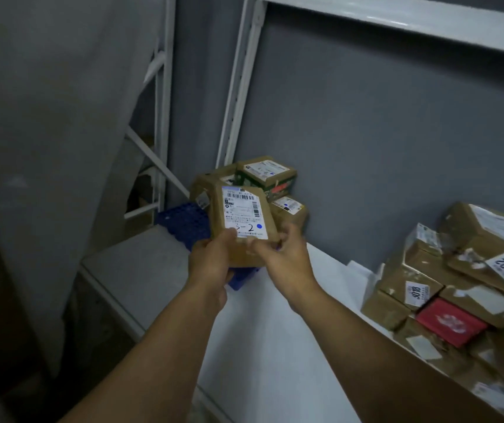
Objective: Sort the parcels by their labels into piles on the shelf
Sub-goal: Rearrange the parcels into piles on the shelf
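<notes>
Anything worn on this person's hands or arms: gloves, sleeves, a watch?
Nothing shows. The left hand and right hand are bare, no gloves or rings in view; both forearms are uncovered to the frame's edge, no sleeve, watch or band.

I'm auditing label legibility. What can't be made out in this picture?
Head view.
Held parcel: label's fine print too small; left hand covers part of the first handwritten mark.
Corner stack: labels too small.
Right-hand pile: cut off by frame edge.
Blue crate: mostly hidden behind the held parcel.
</notes>
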